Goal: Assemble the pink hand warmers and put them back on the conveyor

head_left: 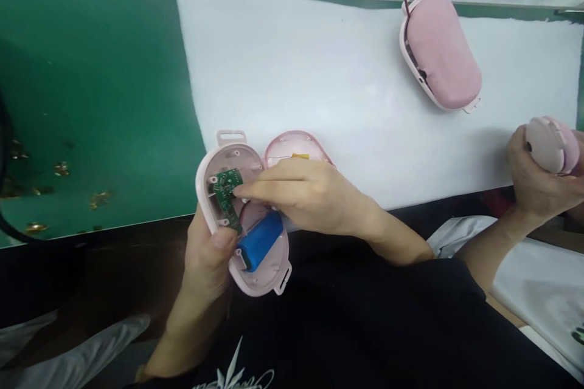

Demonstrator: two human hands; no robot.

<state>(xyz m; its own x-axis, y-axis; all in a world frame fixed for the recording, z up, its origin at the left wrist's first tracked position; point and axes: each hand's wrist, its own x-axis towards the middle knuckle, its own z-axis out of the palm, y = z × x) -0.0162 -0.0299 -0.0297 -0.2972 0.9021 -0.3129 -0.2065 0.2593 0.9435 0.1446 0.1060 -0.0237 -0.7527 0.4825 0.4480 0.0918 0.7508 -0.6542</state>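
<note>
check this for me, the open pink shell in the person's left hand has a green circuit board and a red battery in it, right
Not quite: the head view shows the battery is blue, not red. The open pink shell is in the left hand and does hold a green circuit board.

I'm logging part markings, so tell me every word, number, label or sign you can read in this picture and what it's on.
No text can be read.
Green circuit board in the pink shell: any markings too small and blurred.
Blue battery: no label visible.
White print on the black shirt: a scrawled design, cut off, unreadable.
</note>
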